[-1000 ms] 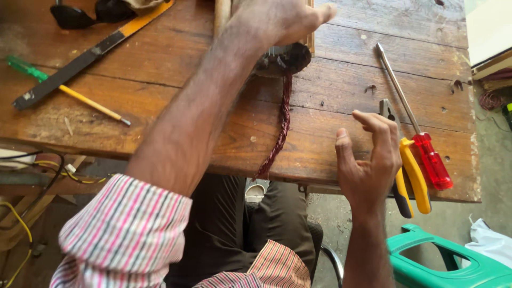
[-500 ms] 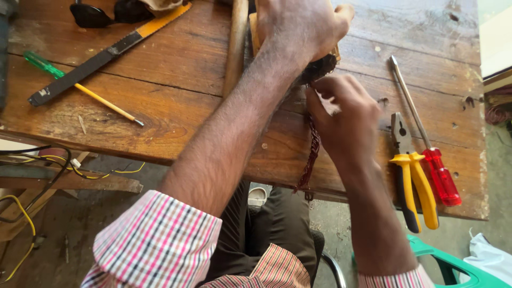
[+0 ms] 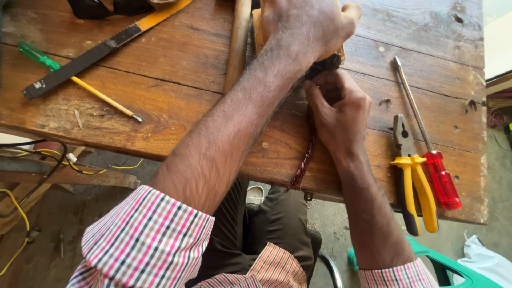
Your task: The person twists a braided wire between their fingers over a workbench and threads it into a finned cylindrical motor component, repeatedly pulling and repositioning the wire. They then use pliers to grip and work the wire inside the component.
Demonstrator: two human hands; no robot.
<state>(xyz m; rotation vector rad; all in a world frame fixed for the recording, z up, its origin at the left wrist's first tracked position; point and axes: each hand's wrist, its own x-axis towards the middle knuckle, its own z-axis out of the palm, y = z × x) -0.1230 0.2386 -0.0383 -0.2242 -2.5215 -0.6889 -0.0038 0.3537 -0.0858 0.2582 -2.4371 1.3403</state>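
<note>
- While the left hand (image 3: pixel 306 26) presses down, fingers closed over a dark coil-like bundle (image 3: pixel 322 65) at the far middle of the worn wooden tabletop (image 3: pixel 181 106), the right hand (image 3: pixel 338 109) pinches at the bundle's near side, fingers curled shut on it.
- A twisted dark-red wire strand (image 3: pixel 304 160) runs from the bundle over the near edge.
- Step in hand, judged: working the wire at the bundle.
- Next move calls for a steady hold; yellow-handled pliers (image 3: pixel 410 170) and a red-handled screwdriver (image 3: pixel 426 144) lie just right.
</note>
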